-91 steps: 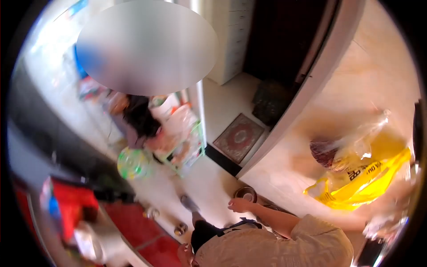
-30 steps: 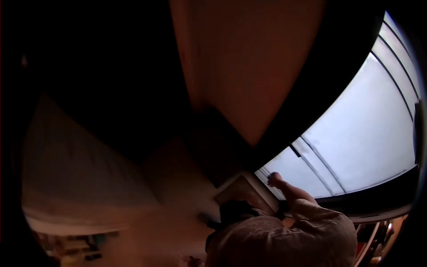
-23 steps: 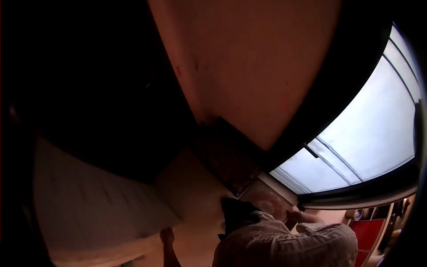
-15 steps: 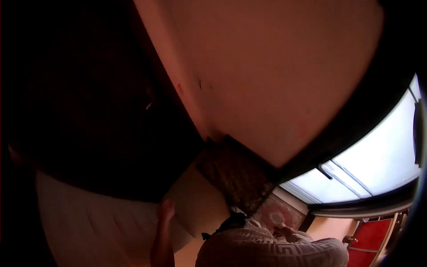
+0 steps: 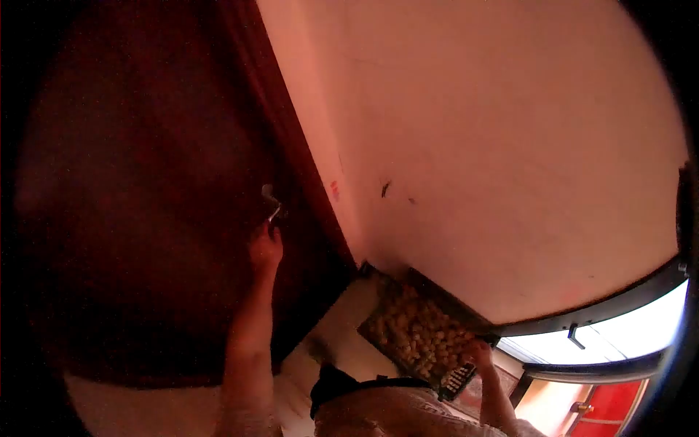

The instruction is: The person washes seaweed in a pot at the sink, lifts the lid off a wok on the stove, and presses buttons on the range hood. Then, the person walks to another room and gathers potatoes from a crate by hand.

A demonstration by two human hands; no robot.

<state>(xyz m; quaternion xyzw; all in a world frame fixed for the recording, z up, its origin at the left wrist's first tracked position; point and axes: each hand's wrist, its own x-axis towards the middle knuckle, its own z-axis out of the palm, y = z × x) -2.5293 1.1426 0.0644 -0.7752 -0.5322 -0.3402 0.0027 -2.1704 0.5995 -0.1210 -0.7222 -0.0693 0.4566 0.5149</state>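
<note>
A black plastic crate (image 5: 455, 384) with slatted sides stands by my body, filled with many small tan lumps, possibly potatoes (image 5: 426, 331). My right hand (image 5: 479, 352) is closed on the crate's right rim. My left arm stretches up to a dark reddish-brown door (image 5: 167, 218), and my left hand (image 5: 266, 247) has its fingers curled at the metal door handle (image 5: 274, 212). Dimness blurs exactly how those fingers wrap it.
A pale wall (image 5: 466, 153) meets the door frame (image 5: 306, 146) beside the crate. To the right are a bright window (image 5: 611, 342) with a dark handle (image 5: 575, 336) and a red door (image 5: 615, 408). Light floor (image 5: 338, 313) shows left of the crate.
My left hand has risen from low beside my body to the door handle. My right hand has moved onto the crate's rim. The view has shifted and brightened, showing the crate's contents.
</note>
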